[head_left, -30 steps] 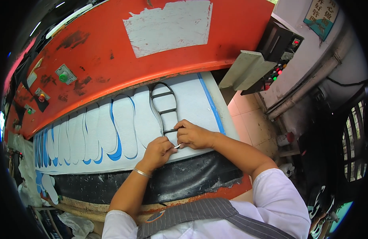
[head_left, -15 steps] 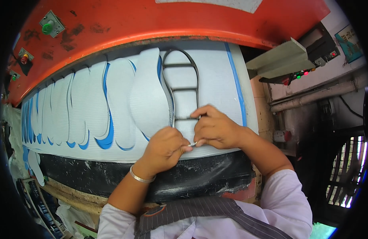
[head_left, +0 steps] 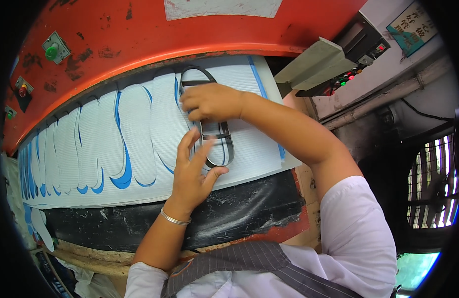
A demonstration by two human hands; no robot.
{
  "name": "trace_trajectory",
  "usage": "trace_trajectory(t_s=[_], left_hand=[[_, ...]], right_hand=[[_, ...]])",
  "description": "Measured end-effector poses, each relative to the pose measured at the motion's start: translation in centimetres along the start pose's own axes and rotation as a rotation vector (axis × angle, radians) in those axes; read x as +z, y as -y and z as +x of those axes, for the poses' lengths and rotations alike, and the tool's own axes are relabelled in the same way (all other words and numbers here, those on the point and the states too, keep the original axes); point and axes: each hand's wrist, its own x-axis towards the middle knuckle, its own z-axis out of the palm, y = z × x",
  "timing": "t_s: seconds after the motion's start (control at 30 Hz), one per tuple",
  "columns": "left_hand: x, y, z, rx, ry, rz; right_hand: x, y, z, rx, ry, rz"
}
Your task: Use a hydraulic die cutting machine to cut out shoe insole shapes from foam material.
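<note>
A black metal sole-shaped cutting die [head_left: 231,150] with crossbars rests on a white ribbed sheet [head_left: 254,129]. My right hand [head_left: 214,102] reaches over its far half, fingers curled down on the left rim, covering much of the middle. Beside the near left rim, my left hand [head_left: 191,171] has its thumb and fingers spread. Its fingertips are close to the rim; whether they touch it I cannot tell. To the left, a row of overlapping sole-shaped cut pieces [head_left: 103,141] shows blue along some edges.
A red machine body [head_left: 140,32] with a green button [head_left: 51,53] stands along the far side. A black pad [head_left: 239,213] edges the near side. At the right are a metal plate [head_left: 316,64] and a control box [head_left: 358,47] with lit buttons.
My hands have parted from their pinch at the near end of the die. The right has moved far and left onto the die; the left has opened beside it. The view has shifted.
</note>
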Motion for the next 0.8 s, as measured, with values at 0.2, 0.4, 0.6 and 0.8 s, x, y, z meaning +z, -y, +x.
trace_trajectory(t_s=[0.2,0.4,0.6,0.8], left_hand=[[0.5,1.8,-0.9,0.053,0.3,0.478],[0.3,-0.4,6.3,-0.286,0.863,0.72],[4.6,6.6,8.7,-0.058,0.436,0.626],[5.4,5.9,7.6,0.015,0.325,0.624]], right_hand=[[-4.6,4.1,-2.3,-0.123,-0.326,-0.116],[-11.3,8.3,-6.6,0.966,-0.689,0.185],[-3.1,3.6,-9.4,1.555,0.104,0.207],[-2.8,3.9,-7.1,1.579,-0.13,0.072]])
